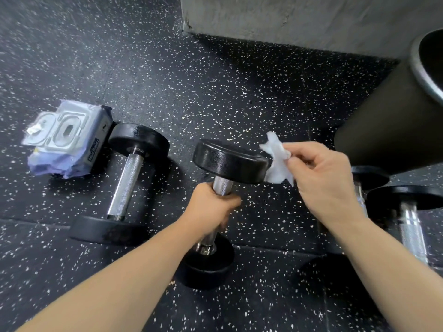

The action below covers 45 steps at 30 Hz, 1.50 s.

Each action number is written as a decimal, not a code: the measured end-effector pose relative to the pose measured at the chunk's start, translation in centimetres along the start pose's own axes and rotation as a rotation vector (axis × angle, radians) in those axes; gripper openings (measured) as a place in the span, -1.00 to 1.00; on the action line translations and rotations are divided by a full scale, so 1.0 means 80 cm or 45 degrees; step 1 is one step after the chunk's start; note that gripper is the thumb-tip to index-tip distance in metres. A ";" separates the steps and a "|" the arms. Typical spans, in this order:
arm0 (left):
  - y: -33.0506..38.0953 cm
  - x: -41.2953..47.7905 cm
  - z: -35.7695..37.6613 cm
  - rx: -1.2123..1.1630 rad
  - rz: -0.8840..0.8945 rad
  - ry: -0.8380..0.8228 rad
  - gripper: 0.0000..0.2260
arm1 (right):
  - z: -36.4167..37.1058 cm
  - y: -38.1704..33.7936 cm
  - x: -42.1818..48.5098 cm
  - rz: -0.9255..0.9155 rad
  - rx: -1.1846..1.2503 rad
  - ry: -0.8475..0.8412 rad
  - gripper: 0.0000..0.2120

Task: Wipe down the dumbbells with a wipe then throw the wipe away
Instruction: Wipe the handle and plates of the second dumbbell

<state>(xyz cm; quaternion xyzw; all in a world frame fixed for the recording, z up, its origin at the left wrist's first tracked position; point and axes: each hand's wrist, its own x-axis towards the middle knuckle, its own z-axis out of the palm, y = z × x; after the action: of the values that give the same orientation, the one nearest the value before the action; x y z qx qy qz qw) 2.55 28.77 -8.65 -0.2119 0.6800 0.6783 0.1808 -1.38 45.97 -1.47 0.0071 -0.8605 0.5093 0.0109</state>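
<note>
A black dumbbell (229, 161) with a chrome handle stands nearly upright on the speckled floor. My left hand (211, 206) grips its handle just under the upper head. My right hand (323, 178) pinches a crumpled white wipe (276, 161) against the right edge of that upper head. A second dumbbell (127, 178) lies on the floor to the left. On the right, two more dumbbells (407, 212) sit partly behind my right forearm.
A pack of wipes (67, 140) with its lid open lies at the left, touching the lying dumbbell. A black bin (395, 121) with a metal rim stands at the right. A grey concrete wall (299, 17) runs along the back.
</note>
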 end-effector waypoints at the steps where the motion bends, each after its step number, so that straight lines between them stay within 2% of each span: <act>1: -0.001 0.001 0.000 0.006 -0.003 0.004 -0.68 | 0.003 -0.005 0.005 -0.027 0.015 -0.018 -0.71; 4: 0.000 0.001 0.001 -0.004 -0.010 -0.008 -0.75 | 0.019 -0.009 0.006 0.038 0.098 -0.114 -0.72; 6: -0.001 -0.002 0.002 0.000 -0.001 -0.036 -0.79 | 0.022 -0.013 -0.001 0.035 0.108 -0.102 -0.69; 9: -0.002 -0.005 0.000 0.010 0.036 -0.061 -0.77 | 0.022 -0.030 -0.014 -0.112 0.161 -0.135 -0.66; 13: -0.003 -0.009 0.000 0.029 0.085 -0.081 -0.74 | 0.036 -0.061 -0.011 -0.308 0.097 -0.344 -0.74; 20: -0.004 -0.012 -0.005 0.130 0.131 -0.199 -0.79 | 0.054 -0.071 0.033 -0.255 0.031 -0.648 -0.65; 24: -0.006 -0.008 -0.003 0.172 0.128 -0.197 -0.75 | 0.055 -0.065 0.059 -0.110 -0.053 -0.725 -0.64; 30: -0.002 -0.011 0.001 0.179 0.107 -0.197 -0.79 | 0.040 -0.028 0.064 0.059 -0.128 -0.591 -0.60; 35: 0.000 -0.007 0.001 0.113 0.044 -0.152 -0.70 | 0.007 -0.013 0.037 0.166 -0.124 -0.450 -0.57; 38: 0.000 -0.005 -0.001 0.085 0.026 -0.085 -0.75 | -0.002 -0.022 0.005 0.059 -0.137 -0.319 -0.59; 40: 0.000 -0.007 -0.003 0.096 0.031 -0.072 -0.81 | 0.002 -0.033 -0.012 -0.112 -0.097 -0.251 -0.59; 41: 0.001 -0.008 -0.004 0.103 0.037 -0.077 -0.83 | 0.006 -0.039 -0.017 -0.217 -0.083 -0.240 -0.68; 42: 0.001 -0.010 -0.005 0.095 0.044 -0.086 -0.83 | 0.011 -0.046 -0.019 -0.307 -0.075 -0.240 -0.75; 45: -0.001 -0.011 -0.005 0.071 0.071 -0.104 -0.80 | 0.026 -0.060 -0.017 -0.466 -0.025 -0.356 -0.75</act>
<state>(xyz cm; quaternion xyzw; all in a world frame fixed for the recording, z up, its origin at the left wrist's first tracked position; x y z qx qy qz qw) 3.34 28.40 -8.27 -0.1599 0.6964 0.6718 0.1951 0.09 41.88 1.69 0.2334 -0.8429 0.4845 -0.0161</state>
